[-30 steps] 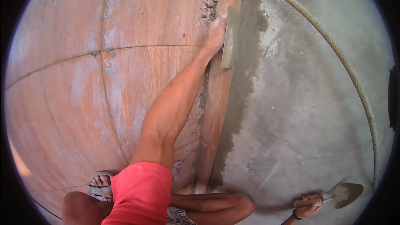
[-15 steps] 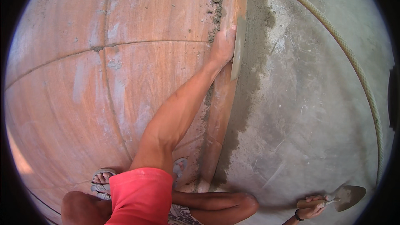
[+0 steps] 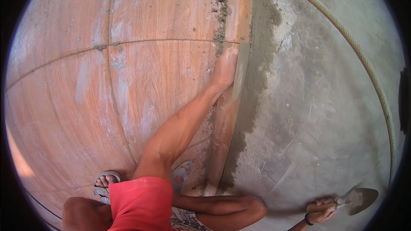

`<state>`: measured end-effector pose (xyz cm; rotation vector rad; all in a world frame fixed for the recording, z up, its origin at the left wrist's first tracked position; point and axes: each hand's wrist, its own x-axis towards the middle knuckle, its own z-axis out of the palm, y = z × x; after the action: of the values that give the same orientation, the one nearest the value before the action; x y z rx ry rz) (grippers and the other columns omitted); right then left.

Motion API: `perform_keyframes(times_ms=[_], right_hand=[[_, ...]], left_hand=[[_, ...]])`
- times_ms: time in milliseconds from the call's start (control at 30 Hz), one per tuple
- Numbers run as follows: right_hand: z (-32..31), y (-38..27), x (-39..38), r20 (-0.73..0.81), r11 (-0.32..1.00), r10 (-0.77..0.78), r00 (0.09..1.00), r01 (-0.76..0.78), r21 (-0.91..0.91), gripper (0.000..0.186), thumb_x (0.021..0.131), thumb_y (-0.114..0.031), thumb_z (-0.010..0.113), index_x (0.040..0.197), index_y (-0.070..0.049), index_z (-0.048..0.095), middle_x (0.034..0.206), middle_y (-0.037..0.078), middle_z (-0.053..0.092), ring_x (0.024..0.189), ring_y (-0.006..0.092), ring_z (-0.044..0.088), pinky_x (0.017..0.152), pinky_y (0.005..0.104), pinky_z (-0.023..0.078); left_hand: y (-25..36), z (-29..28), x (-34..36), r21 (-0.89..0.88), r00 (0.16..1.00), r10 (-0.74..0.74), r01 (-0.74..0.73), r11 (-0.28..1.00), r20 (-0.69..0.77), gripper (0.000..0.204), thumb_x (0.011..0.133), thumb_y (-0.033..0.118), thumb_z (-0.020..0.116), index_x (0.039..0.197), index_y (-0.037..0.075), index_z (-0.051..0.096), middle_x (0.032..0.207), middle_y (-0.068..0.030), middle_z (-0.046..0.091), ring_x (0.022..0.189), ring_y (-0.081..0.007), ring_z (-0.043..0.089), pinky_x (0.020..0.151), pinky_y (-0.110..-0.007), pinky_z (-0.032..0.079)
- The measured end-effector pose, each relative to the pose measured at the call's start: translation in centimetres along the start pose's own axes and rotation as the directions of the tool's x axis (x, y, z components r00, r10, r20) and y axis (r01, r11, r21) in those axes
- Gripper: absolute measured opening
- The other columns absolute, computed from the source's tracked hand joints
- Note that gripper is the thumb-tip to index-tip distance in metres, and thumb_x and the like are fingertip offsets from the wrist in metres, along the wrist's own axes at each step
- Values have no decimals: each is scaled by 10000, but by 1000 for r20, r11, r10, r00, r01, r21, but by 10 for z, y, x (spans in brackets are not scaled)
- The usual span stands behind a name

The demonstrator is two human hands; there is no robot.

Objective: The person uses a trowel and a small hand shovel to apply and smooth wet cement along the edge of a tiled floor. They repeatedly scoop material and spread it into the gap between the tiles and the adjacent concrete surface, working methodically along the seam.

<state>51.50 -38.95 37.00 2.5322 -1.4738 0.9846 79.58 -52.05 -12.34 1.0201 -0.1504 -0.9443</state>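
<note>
My left hand (image 3: pixel 225 69) is closed on a flat, pale grey-green strip (image 3: pixel 242 69). Its long side lies along the edge where a narrow wood-look tile strip (image 3: pixel 227 117) meets damp grey mortar (image 3: pixel 250 98). Most of the fingers are hidden from above, so how they wrap the strip is unclear. At the lower right my right hand (image 3: pixel 322 214), with a dark beaded bracelet on the wrist, grips the wooden handle of a pointed trowel (image 3: pixel 361 201). The trowel's blade points right, above the concrete and apart from the tile edge.
Reddish wood-look tiles (image 3: pixel 162 77) cover the left side, with mortar crumbs (image 3: pixel 221 8) along one joint. Bare grey concrete (image 3: pixel 317 115) spreads to the right. A braided hose (image 3: pixel 351 38) curves down the right side. My sandalled feet (image 3: pixel 183 172) rest on the tiles.
My left hand has drawn the strip along the tile edge toward me. My right hand, with the trowel, has shifted very slightly.
</note>
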Motion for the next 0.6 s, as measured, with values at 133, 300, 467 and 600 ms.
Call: perform_keyframes(times_ms=[133,300,467,600], right_hand=[[5,-3,0,6,1000,9,1000,-9,13,571,967,-302,466,1354,103,357,839,125,497,589,176,463,519,302,419],[8,-6,1,2,1000,3,1000,-3,-12,588,958,-328,490,1344,99,365,837,119,496,590,166,467,511,291,421],[2,-2,1,21,1000,6,1000,-6,13,597,953,-338,499,1345,93,364,840,116,497,590,164,473,511,290,422],[-3,3,1,39,1000,-6,999,6,11,604,953,-334,500,1352,95,353,830,121,490,585,168,470,512,294,420]], left_hand=[[-8,2,-13,-36,999,22,-23,999,-31,448,1027,345,371,1152,-46,551,1001,-287,625,962,-436,598,878,-431,446],[-15,-1,-46,-7,994,-109,109,994,32,425,1028,327,381,1168,-40,543,999,-264,630,956,-398,608,882,-408,452],[-43,-7,-147,-40,984,-157,161,986,89,344,1016,281,429,1126,-23,548,969,-206,640,936,-323,620,857,-390,462],[-34,-4,-168,43,977,-193,197,979,-89,318,990,269,500,1107,-23,547,965,-194,631,908,-281,616,837,-403,465]])
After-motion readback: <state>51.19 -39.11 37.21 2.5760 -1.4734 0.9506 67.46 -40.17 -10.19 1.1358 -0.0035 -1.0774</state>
